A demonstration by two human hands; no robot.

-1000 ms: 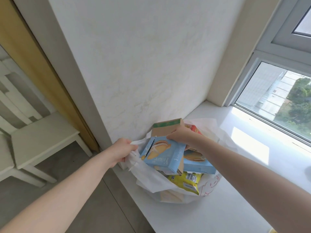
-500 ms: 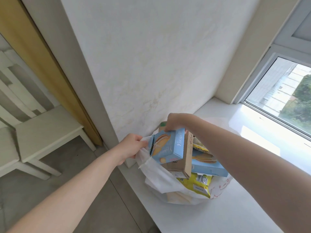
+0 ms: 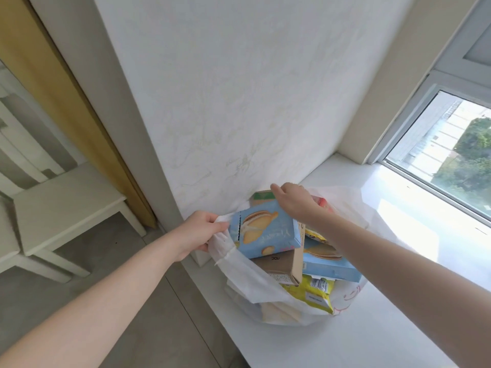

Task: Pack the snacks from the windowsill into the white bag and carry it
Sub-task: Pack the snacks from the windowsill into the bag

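White bag sits on the near-left end of the windowsill, right by the wall, stuffed w/ snacks. L hand pinches the bag's left rim, fingers clamped on the fabric. R hand reaches over the top, fingers curled on the far end of the brown carton. Blue biscuit box lies against the carton. Second blue box & yellow packet sit to the right, inside the bag.

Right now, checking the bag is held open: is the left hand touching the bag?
Touching. The head view shows the left hand pinching the rim of the bag beside the blue box.
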